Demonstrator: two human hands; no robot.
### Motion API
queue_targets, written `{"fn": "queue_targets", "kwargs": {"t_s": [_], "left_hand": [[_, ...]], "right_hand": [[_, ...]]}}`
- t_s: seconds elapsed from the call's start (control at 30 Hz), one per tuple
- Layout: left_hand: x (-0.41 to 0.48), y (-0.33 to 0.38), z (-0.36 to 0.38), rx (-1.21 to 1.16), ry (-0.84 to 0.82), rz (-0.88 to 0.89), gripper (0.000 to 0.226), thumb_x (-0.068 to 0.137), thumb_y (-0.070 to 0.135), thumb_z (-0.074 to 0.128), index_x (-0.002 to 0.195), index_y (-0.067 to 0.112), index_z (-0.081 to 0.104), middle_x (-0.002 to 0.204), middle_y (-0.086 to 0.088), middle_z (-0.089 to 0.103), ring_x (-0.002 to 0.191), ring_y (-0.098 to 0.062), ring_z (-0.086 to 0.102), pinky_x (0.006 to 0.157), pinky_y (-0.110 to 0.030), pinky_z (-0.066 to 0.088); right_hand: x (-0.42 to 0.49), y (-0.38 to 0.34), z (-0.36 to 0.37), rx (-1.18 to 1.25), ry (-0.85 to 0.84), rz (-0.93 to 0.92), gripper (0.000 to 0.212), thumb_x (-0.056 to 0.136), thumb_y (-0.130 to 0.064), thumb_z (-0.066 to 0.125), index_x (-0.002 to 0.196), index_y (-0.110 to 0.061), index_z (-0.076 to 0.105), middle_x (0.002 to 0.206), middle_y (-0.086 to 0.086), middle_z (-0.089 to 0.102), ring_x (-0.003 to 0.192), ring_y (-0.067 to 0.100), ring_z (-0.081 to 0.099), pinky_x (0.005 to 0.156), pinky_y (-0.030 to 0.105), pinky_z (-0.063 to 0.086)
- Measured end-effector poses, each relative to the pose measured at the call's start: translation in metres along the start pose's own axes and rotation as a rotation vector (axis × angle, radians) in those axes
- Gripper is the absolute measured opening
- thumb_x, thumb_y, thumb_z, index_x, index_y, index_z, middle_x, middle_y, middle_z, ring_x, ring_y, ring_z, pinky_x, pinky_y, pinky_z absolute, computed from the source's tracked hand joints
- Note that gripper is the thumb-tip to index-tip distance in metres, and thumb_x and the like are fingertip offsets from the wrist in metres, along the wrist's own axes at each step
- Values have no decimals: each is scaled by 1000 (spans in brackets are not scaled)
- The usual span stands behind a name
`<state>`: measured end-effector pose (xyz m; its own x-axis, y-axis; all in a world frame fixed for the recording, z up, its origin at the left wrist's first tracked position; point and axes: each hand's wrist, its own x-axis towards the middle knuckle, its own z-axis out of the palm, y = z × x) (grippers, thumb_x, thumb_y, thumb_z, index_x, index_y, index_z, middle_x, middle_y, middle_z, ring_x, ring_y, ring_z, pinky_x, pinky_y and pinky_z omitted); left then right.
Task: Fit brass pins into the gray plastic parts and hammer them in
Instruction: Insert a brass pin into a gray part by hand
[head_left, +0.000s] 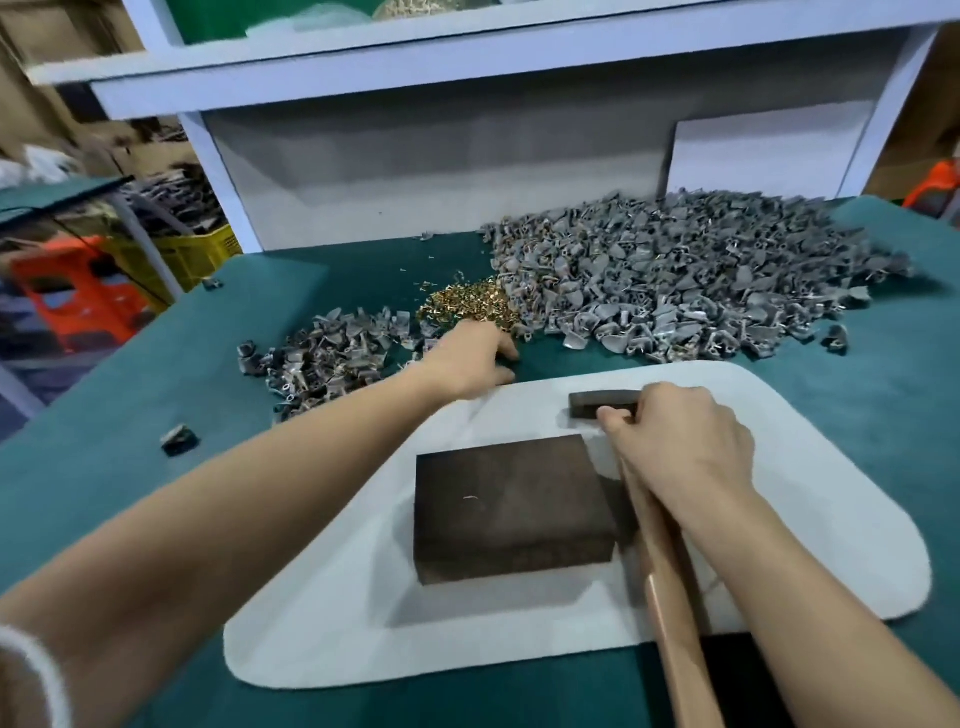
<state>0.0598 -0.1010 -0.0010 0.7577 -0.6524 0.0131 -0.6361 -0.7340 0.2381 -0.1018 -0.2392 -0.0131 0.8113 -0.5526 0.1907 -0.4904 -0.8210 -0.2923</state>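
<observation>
A heap of brass pins (467, 304) lies on the green table between two piles of gray plastic parts: a large pile (691, 280) at the back right and a smaller one (327, 356) at the left. My left hand (475, 358) reaches to the near edge of the brass pins, its fingertips down among them; what they hold is hidden. My right hand (680, 441) grips a hammer (602, 404) close under its dark head, the wooden handle running back toward me. A dark metal block (511, 512) sits on a white pad (779, 519).
The green table cover (130, 441) carries a stray gray part (179, 439) near the left edge and another (836, 338) at the right. A white shelf unit (415, 171) stands behind the piles. Orange stools and a yellow crate (192, 254) sit off the table to the left.
</observation>
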Motion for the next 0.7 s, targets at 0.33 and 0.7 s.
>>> {"fn": "queue_targets", "kwargs": {"t_s": [0.33, 0.7], "left_hand": [[-20, 2, -3, -198, 211, -40, 6, 83, 8, 66, 83, 13, 69, 84, 2, 66, 80, -14, 61, 79, -27, 49], [-74, 67, -7, -1445, 64, -103, 14, 88, -2, 60, 76, 2, 66, 73, -6, 64, 70, -10, 61, 71, -16, 54]], "right_hand": [[-3, -5, 0, 334, 248, -326, 10, 90, -24, 59, 84, -17, 55, 83, 2, 60, 79, 27, 55, 68, 32, 41], [-8, -8, 4, 822, 375, -493, 14, 82, -5, 70, 91, -15, 68, 81, 0, 68, 72, 14, 68, 66, 33, 59]]}}
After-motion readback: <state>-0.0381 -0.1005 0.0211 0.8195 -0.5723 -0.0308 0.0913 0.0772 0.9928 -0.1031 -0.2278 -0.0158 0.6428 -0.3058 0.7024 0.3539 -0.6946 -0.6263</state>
